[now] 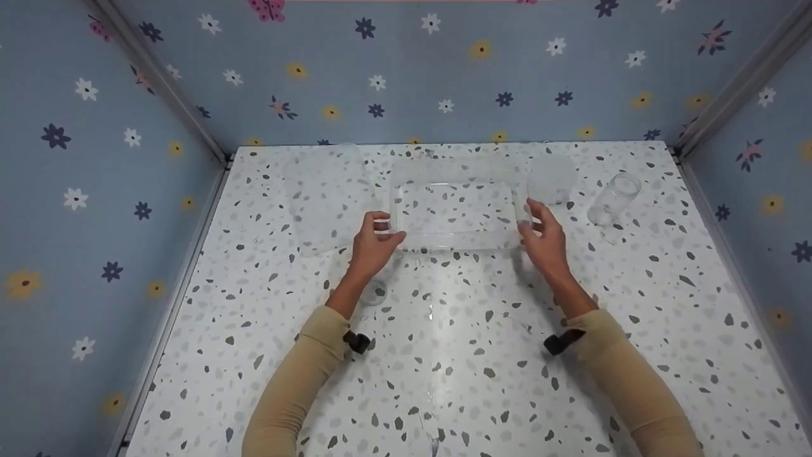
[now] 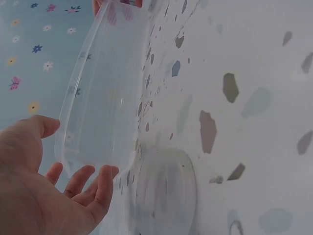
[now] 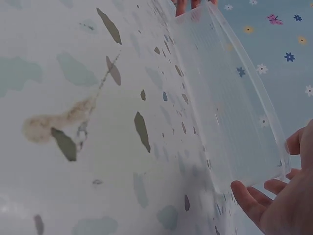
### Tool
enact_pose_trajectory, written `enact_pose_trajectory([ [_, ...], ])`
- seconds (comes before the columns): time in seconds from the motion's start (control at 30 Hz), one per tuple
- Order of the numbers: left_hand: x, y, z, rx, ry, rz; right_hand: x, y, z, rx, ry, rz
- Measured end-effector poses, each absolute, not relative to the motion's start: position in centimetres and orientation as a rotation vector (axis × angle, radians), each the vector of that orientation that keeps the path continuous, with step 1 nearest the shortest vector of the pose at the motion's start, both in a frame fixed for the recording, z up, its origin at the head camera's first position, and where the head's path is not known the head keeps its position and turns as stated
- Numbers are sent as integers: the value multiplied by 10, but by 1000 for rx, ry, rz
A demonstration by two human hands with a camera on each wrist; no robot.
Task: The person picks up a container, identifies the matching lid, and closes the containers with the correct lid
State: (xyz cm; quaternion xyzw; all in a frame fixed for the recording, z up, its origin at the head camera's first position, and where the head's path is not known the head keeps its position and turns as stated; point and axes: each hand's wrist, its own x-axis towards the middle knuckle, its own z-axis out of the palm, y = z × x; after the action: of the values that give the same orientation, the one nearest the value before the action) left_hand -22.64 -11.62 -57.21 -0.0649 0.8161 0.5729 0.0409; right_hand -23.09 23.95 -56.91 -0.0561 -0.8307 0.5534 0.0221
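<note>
A clear plastic rectangular container [image 1: 454, 240] stands near the back of the speckled table, its open side up. My left hand [image 1: 374, 246] holds its left end, with the thumb near the rim and the fingers against the end wall. At the opposite end, my right hand [image 1: 544, 239] grips the container with thumb and fingers spread the same way. In the left wrist view, the fingertips [image 2: 80, 178] lie along the lower edge of the container wall [image 2: 105, 98]. The right wrist view has the fingers [image 3: 249, 198] near the bottom corner of the wall [image 3: 230, 122].
A flat clear sheet, like a lid [image 1: 327, 197], lies left of the container. To the right are a small translucent piece [image 1: 552, 178] and a clear glass cylinder [image 1: 614, 200], tilted in view. A small round clear item [image 1: 374, 292] sits beside the left wrist. Flowered walls [image 1: 406, 76] border the table.
</note>
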Motion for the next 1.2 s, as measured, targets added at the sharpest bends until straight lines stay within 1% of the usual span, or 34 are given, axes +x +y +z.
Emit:
enact_pose_trajectory([
  [0.3, -210, -121, -572, -125, 2533, 1722, -214, 244, -569, -110, -2560, 1737],
  [0.57, -201, -128, -573, -108, 2523, 1721, -206, 243, -568, -93, -2573, 1723],
  [1.0, -201, -133, -576, -78, 2531, 1720, -203, 244, -570, -80, -2590, 1716],
  [1.2, -204, -135, -573, -15, 2565, 1652, -205, 245, -568, -68, -2608, 1647],
])
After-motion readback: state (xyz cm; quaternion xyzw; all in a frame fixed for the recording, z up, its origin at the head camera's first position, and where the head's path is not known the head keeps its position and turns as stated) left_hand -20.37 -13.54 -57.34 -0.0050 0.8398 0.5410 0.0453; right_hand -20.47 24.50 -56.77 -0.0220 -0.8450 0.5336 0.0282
